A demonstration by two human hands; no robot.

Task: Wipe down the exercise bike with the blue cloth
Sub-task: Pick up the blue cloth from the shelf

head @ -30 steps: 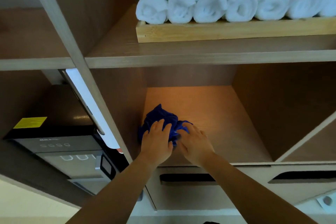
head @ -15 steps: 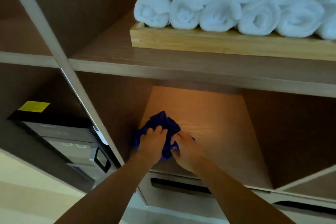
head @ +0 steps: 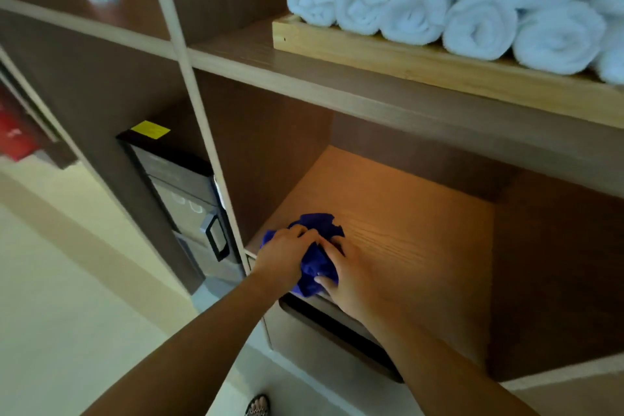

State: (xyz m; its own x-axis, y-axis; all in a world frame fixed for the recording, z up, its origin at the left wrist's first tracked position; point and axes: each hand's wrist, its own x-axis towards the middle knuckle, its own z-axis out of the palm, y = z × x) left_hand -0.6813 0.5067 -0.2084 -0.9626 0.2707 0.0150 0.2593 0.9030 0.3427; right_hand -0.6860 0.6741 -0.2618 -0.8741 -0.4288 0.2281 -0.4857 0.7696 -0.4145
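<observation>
Left of the lit cubby (head: 405,206) we see a black appliance (head: 182,186). At the cubby's front left corner, the left hand (head: 287,257) curls around the bunched blue cloth (head: 315,268), and the right hand (head: 354,280) pinches its other side. Rolled white towels (head: 472,20) sit above the cubby.

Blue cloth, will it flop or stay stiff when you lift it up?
Probably floppy: the blue cloth is scrunched into folds between the left hand and right hand. Likely light, being small and thin. Unlikely to roll, since it sits bunched on the wooden shelf.
</observation>
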